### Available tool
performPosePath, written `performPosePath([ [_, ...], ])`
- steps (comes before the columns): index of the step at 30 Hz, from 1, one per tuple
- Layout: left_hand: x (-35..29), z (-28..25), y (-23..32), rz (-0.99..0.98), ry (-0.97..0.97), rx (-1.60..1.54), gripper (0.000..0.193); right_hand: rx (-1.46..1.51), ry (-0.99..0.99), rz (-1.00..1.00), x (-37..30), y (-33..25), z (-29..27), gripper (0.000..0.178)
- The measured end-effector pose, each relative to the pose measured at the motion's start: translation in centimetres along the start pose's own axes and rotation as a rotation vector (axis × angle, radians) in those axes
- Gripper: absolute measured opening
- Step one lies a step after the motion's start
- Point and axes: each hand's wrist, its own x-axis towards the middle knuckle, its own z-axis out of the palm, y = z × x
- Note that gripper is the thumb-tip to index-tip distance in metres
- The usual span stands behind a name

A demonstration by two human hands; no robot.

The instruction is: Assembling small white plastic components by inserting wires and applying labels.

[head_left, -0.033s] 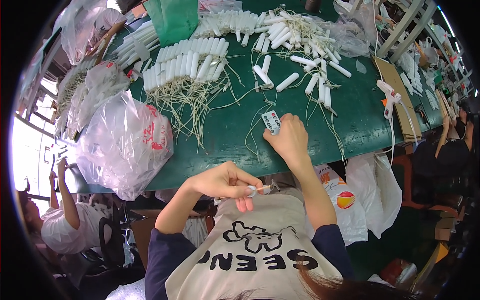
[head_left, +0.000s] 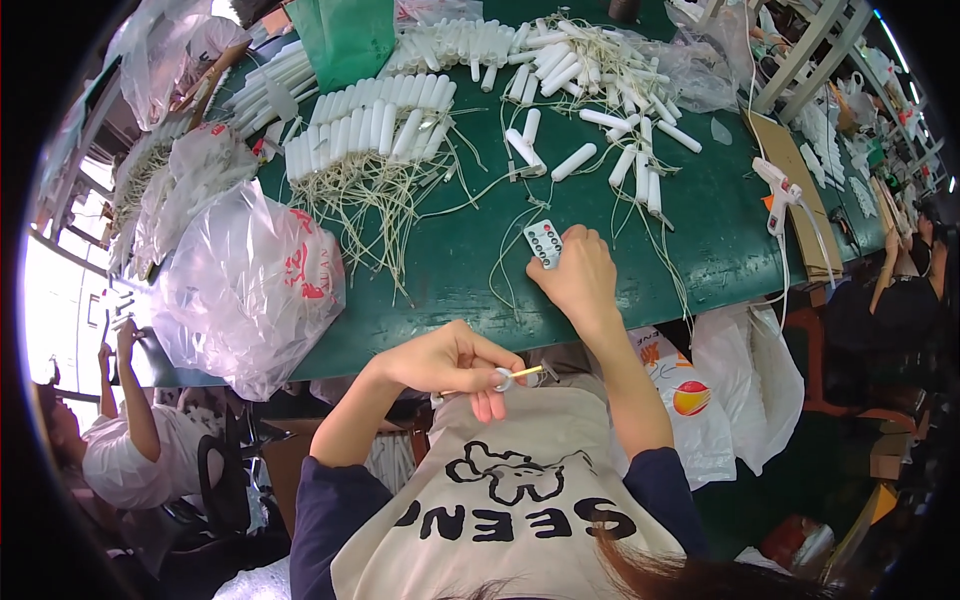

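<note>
In front of my chest, at the table's near edge, my left hand (head_left: 455,368) is closed, with thumb and fingers pinching a small white round piece (head_left: 503,380). A thin yellow strip (head_left: 526,371) points right from it; most of the piece is hidden in my palm. Over the table, my right hand (head_left: 578,270) is closed on a small white remote control (head_left: 543,245) with dark round buttons and one red one. My fingers cover its lower right part. Just beyond the remote, a small connector (head_left: 540,204) with thin cables lies on the table.
White tubes (head_left: 355,130) with tangled cables (head_left: 370,215) lie in rows at the far left, and more tubes (head_left: 640,170) are piled far right. A stuffed clear bag (head_left: 245,290) stands left. A white glue gun (head_left: 778,195) lies right. Another person (head_left: 135,440) sits at left.
The piece at my left fingertips showed a whitish end before; now a plain yellow strip shows there. Both hands stay nearly in place.
</note>
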Motion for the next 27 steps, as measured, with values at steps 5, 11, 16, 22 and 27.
performPosePath([
  [5,0.9,-0.1,0.3,-0.044,0.051,-0.024,0.031,0.132,0.095,-0.076,-0.6,2.0,-0.5,0.043],
  [11,1.5,-0.3,0.6,0.019,0.132,-0.046,0.029,0.845,-0.208,-0.02,-2.2,4.5,-4.6,0.027],
  [16,2.0,0.0,1.1,0.022,0.174,-0.077,0.028,1.107,-0.319,0.043,-4.3,6.8,-6.9,0.013],
  [22,2.8,0.3,1.9,0.007,0.17,-0.074,0.026,1.027,-0.273,0.067,-5.4,8.0,-8.1,0.035],
  [27,3.4,0.7,2.6,0.015,0.199,-0.028,0.027,0.881,-0.258,-0.004,-5.5,8.5,-7.9,0.034],
])
